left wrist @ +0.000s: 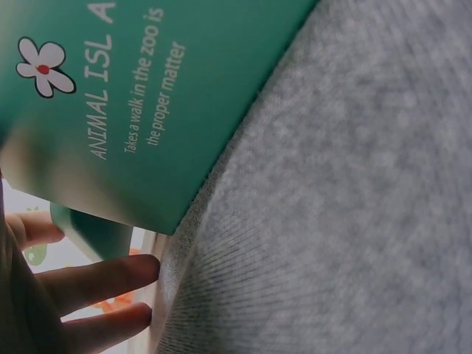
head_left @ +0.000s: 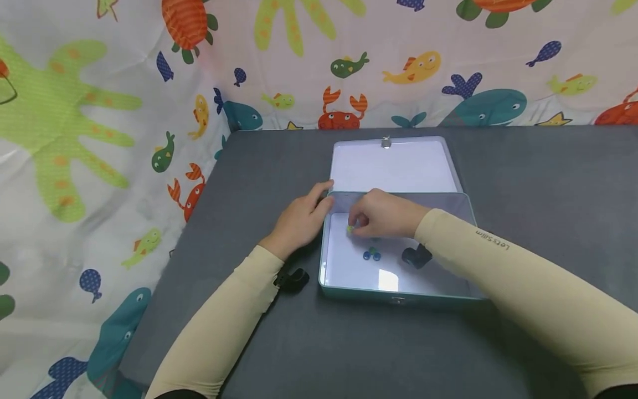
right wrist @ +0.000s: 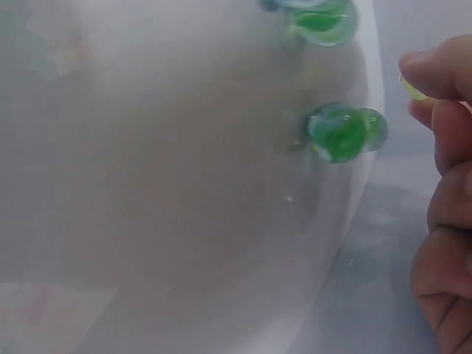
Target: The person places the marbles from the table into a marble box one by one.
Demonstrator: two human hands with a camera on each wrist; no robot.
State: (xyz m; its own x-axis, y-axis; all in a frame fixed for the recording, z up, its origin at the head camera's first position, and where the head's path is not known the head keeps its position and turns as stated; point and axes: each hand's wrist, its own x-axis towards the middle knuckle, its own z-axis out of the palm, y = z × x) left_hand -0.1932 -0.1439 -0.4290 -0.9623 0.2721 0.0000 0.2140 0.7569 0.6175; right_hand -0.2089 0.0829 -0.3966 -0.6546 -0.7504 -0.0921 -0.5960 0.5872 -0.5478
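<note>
A shallow green tin box (head_left: pixel 324 277) with a white inside lies open on the grey table. Over its left part, my right hand (head_left: pixel 384 213) pinches a small yellow-green marble (right wrist: pixel 414 88) between thumb and fingertip. Blue marbles (head_left: pixel 376 256) sit on the box floor nearer the front, with a green marble (head_left: pixel 372 250) close behind them. Green marbles (right wrist: pixel 338 134) also show in the right wrist view, some overlapping. At the box's back left corner rests my left hand (head_left: pixel 299 221), fingers extended and spread along the outer side, thumb near the rim.
The white-lined lid (head_left: pixel 394 163) is folded back behind the box, flat on the grey table (head_left: pixel 279 343). A curtain (head_left: pixel 299 66) printed with sea animals hangs at the back and left. Dark wrist cameras (head_left: pixel 294 281) sit below both hands.
</note>
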